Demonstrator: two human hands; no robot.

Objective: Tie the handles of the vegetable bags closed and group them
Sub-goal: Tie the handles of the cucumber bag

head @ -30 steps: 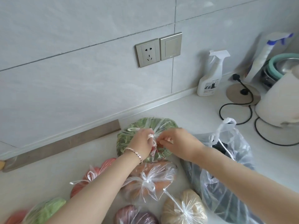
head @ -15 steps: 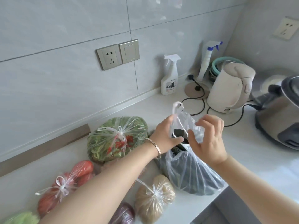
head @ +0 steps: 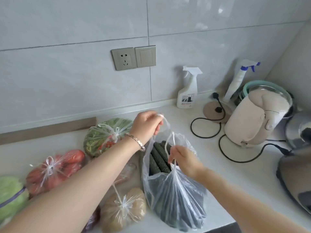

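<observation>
Over counter [head: 223, 179], left hand [head: 146, 125] grips far handle [head: 168, 126] of cucumber bag [head: 176, 199]; right hand [head: 183, 161] pinches near handle [head: 175, 166]

Seven plastic bags of vegetables on the counter [head: 227, 174]: one bag of cucumbers [head: 170, 195], open, at the front edge; three knotted ones, green beans [head: 101, 140], tomatoes [head: 55, 167] and potatoes [head: 122, 211]; one cabbage bag [head: 10, 195] at the left edge; two more, a purple bag [head: 92, 221] and an orange bag [head: 127, 172], mostly hidden by a forearm [head: 84, 179]. Two spray bottles along the back edge, a white-capped bottle [head: 187, 95] and a blue-capped bottle [head: 235, 81]. One kettle [head: 252, 118], one cooker [head: 294, 179] at the right edge. One wall socket [head: 124, 59], one switch [head: 145, 56]. Two hands, left hand [head: 148, 123] and right hand [head: 183, 160]; one bracelet [head: 136, 140]
</observation>
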